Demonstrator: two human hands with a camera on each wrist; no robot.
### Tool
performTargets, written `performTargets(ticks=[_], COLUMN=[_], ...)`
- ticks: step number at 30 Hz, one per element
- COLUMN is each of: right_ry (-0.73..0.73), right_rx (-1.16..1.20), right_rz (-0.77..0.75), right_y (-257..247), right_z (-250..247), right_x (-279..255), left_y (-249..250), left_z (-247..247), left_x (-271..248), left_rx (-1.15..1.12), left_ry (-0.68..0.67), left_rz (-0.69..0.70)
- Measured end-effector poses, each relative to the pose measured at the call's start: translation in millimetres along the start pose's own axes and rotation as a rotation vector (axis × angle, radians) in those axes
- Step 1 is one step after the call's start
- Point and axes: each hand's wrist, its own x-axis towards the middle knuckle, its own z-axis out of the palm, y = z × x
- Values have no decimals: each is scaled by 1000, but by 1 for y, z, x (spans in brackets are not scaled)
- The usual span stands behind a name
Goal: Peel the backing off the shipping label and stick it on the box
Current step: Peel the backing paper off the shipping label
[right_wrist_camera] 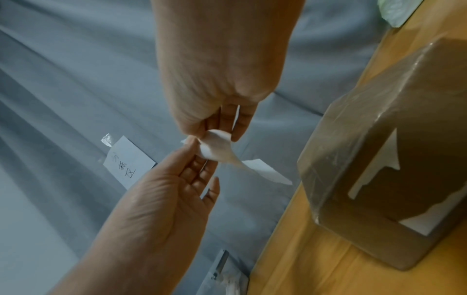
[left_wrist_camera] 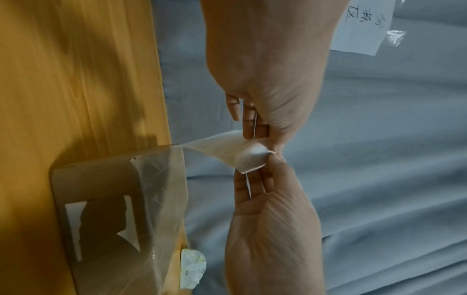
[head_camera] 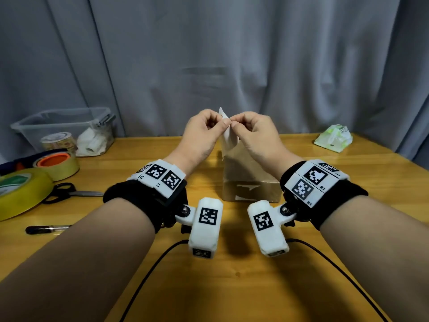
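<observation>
A small white shipping label (head_camera: pixel 228 135) hangs in the air above the box, pinched at its top edge by both hands. My left hand (head_camera: pixel 220 120) grips it from the left with thumb and fingertips, and my right hand (head_camera: pixel 235 123) pinches the same edge from the right. In the left wrist view the label (left_wrist_camera: pixel 222 151) curls between the left hand (left_wrist_camera: pixel 257 135) and the right hand (left_wrist_camera: pixel 267 162). I cannot tell whether its layers have parted. The brown cardboard box (head_camera: pixel 250 182) stands on the table under the hands, wrapped in clear tape, with torn white paper scraps on its front.
At the left lie a clear plastic bin (head_camera: pixel 62 126), two tape rolls (head_camera: pixel 58 167) (head_camera: pixel 21 191), scissors (head_camera: pixel 69 192) and a black pen (head_camera: pixel 46 228). A tissue pack (head_camera: pixel 333 138) sits far right. A grey curtain hangs behind, with a handwritten note (right_wrist_camera: pixel 128 159) taped to it.
</observation>
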Motion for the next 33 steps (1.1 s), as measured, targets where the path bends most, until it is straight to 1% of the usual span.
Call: performTargets(ticks=[4, 8, 12, 16, 18, 21, 27, 31, 33], right_ry=[4, -69, -42, -32, -23, -4, 133, 212, 226], right_rx=[155, 167, 265, 333, 360, 304, 229, 276, 283], right_rz=[88, 29, 65, 111, 160, 237, 324, 366, 368], right_y=[0, 2, 7, 6, 6, 4, 3, 3, 4], right_z=[-7, -10, -14, -16, -14, -11, 2, 2, 1], right_x=[-4, -9, -7, -9, -8, -7, -3, -2, -1], left_y=[1, 1, 1, 2, 3, 6, 6, -2, -7], left_z=[5, 9, 8, 7, 6, 5, 5, 1, -1], left_x=[-2, -5, -6, -7, -8, -10, -12, -15, -17], left_rx=[2, -34, -163, -254, -263, -200, -166, -150, -152], left_ry=[-38, -35, -43, -98, -119, -142, -43, -7, 4], left_rz=[27, 32, 2, -61, -86, -116, -206, -254, -279])
